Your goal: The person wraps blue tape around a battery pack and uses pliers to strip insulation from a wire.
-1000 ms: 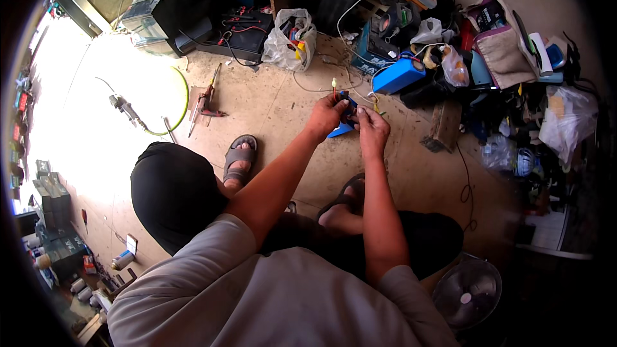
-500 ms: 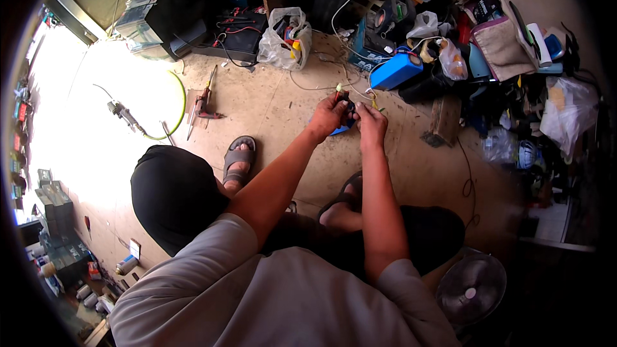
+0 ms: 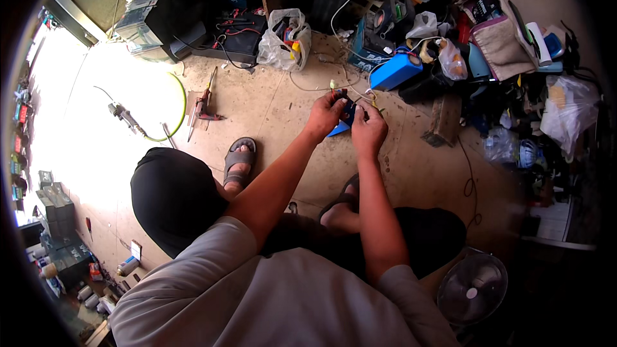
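Out in front of me, my left hand (image 3: 326, 116) is closed in a pinch on thin red and dark wires (image 3: 339, 93), with a small whitish connector (image 3: 333, 83) sticking up past the fingertips. Close beside it, my right hand (image 3: 369, 131) is pinched too; a thin dark end shows at its fingertips, too small to name. A yellow-green wire end (image 3: 375, 104) pokes out near the right hand. Below and between the hands lies a blue block (image 3: 338, 129), shaped like a battery pack and partly hidden by them.
A larger blue battery pack (image 3: 396, 72) leans among clutter at the right, beside a wooden block (image 3: 443, 121). A plastic bag (image 3: 285, 40) stands ahead. Leftward lie a red-handled tool (image 3: 204, 106) and a yellow-green cable (image 3: 182, 103). A fan (image 3: 472, 288) is near my right knee.
My right hand has shifted slightly down and turned, with its fingertips a little apart from the left hand. The whitish connector has moved slightly left and up.
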